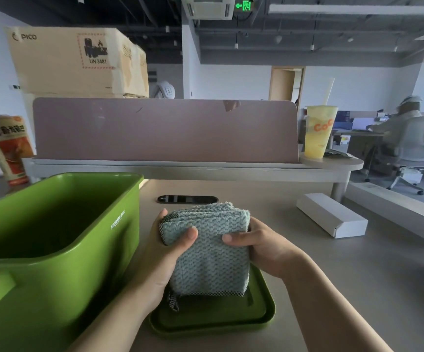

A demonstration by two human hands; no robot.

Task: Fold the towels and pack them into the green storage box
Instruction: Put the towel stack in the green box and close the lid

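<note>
The left hand [165, 252] and right hand [261, 247] clamp the folded towels [211, 252] from either side at centre frame, thumbs curled over the near face. Most of the other fingers are hidden behind the stack.

The stack stands on its dark hem over the green lid [213, 318], though actual contact is unclear. Its long axis runs up the frame, with the layered edges uppermost.

The green storage box [53, 301] is just left of the left hand (cut off at the frame's left edge, its floor dim). Bare desk [333, 275] spreads right toward a white carton [331, 214].
</note>
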